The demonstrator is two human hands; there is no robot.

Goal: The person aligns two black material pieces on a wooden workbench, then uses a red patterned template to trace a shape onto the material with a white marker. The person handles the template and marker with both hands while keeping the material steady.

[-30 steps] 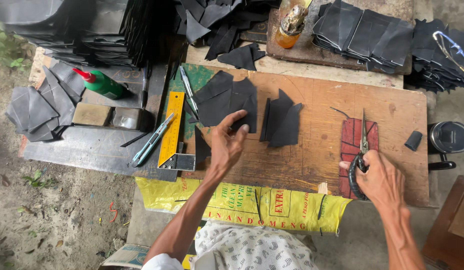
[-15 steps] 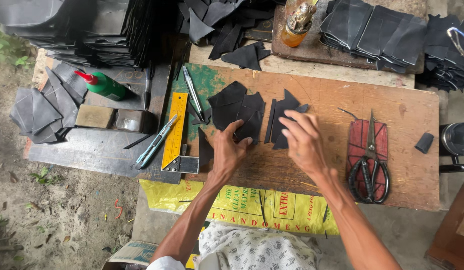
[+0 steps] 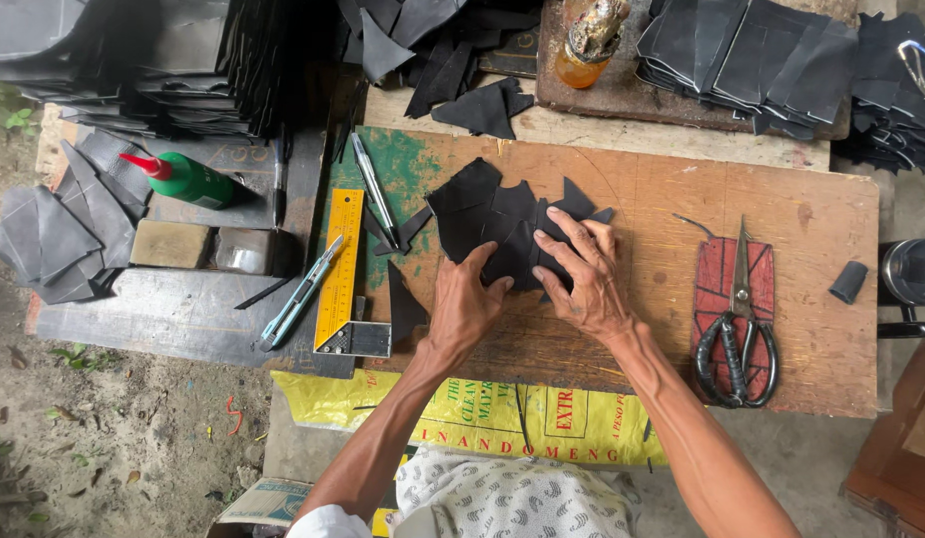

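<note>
The cut pieces (image 3: pixel 492 224) lie on the wooden board (image 3: pixel 662 339), under both hands. The scissors (image 3: pixel 739 334) lie to the right on the board; the square ruler (image 3: pixel 341 274) and utility knife (image 3: pixel 301 294) lie to the left. The glue bottle (image 3: pixel 183 179) lies far left.

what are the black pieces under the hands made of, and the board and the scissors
Black pieces: thin, matte sheet, likely leather or rubber; they lie flat with clean cut edges under the left hand and right hand. Board: bare wood, probably plywood, with visible grain, stains and green paint. Scissors: dull grey metal blades, with black handles that look wrapped or coated.
</note>
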